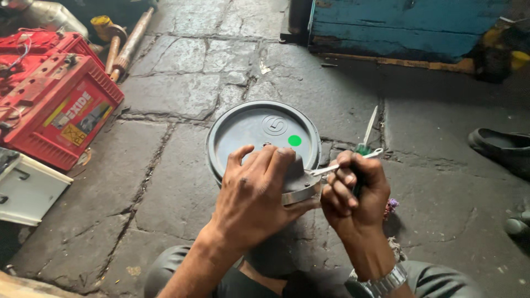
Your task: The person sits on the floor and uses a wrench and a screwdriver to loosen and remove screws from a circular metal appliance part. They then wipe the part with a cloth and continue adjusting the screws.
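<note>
Left hand (256, 190) clamps a metal part (301, 185) at the lid (243, 129) edge; right hand (353, 193) seemingly grips a screwdriver (364, 144).

Cracked grey stone floor (182, 88), a worn blue wooden box (397, 27) beyond.

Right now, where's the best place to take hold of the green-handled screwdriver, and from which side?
Probably the green handle, from the near right, as the right hand wraps it. It points up and away; the rest is hidden in the fist beside the metal part under the left hand.
</note>
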